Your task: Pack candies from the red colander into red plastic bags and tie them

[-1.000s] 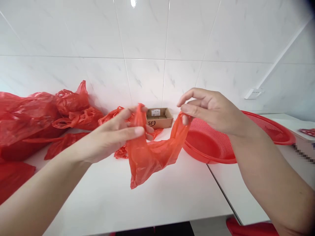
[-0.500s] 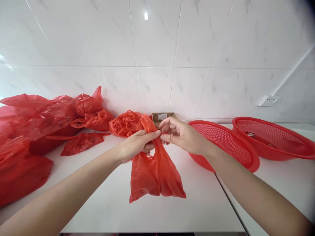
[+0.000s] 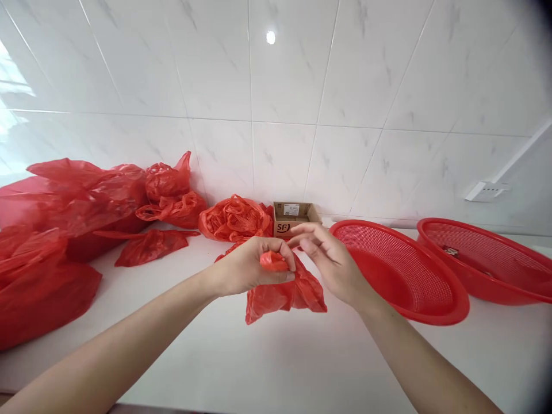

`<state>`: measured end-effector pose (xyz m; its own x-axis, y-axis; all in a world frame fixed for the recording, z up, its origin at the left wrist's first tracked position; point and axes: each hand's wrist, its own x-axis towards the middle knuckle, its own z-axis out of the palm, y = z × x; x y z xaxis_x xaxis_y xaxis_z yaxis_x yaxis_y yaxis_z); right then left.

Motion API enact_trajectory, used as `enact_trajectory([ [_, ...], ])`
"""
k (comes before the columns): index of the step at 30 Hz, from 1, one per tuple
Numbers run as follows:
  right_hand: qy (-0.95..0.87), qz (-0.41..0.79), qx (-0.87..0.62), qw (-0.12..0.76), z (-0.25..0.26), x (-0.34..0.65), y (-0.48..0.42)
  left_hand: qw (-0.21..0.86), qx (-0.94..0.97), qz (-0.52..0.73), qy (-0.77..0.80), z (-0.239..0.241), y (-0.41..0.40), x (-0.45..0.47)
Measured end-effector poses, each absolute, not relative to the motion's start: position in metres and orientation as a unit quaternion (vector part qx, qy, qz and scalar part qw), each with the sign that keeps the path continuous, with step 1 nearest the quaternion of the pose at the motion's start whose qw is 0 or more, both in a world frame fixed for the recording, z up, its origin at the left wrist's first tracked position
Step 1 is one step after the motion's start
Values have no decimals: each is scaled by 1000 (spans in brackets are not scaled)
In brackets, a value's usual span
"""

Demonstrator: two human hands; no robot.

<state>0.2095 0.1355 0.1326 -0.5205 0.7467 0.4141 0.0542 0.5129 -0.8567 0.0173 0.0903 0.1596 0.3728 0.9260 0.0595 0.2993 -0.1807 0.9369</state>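
A red plastic bag (image 3: 276, 300) is gripped near its top by my left hand (image 3: 244, 269), whose thumb and fingers close around a bunched fold. Its lower part hangs above the white table and spreads below the fingers. Just right of the bag, my right hand (image 3: 334, 264) has its fingers loosely bent and apart, with the fingertips near those of my left hand. Nothing shows in its grasp; whether its fingertips touch the bag cannot be seen. More red plastic lies behind my left wrist, partly hidden.
Crumpled red bags (image 3: 235, 218) lie against the tiled wall, beside a small open cardboard box (image 3: 282, 229). Large red bags (image 3: 47, 287) fill the left side. Two red plastic baskets (image 3: 401, 310) stand at the right on the white table (image 3: 276, 368); the farther one contains small items.
The bag's top has folded down into my left hand, and its lower part hangs shorter. My right hand has drawn away from the bag's neck. The view has shifted slightly.
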Motion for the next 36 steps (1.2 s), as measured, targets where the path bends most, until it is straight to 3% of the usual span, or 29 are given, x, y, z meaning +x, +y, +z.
enact_trajectory([
  [2,-753,466,-278,371,121,203,144,379,724,345,462,148,92,18],
  [6,-723,568,-251,302,111,200,144,76,792,377,475,127,94,19],
  [8,-724,598,-216,266,112,202,142,-9,806,384,450,124,93,20],
  [18,-790,423,-317,310,104,227,135,131,802,326,483,108,62,-7],
  [29,-658,455,-439,408,12,186,215,191,602,414,656,55,32,-24],
  [36,-662,381,-487,424,-23,154,173,81,521,570,630,2,69,20],
])
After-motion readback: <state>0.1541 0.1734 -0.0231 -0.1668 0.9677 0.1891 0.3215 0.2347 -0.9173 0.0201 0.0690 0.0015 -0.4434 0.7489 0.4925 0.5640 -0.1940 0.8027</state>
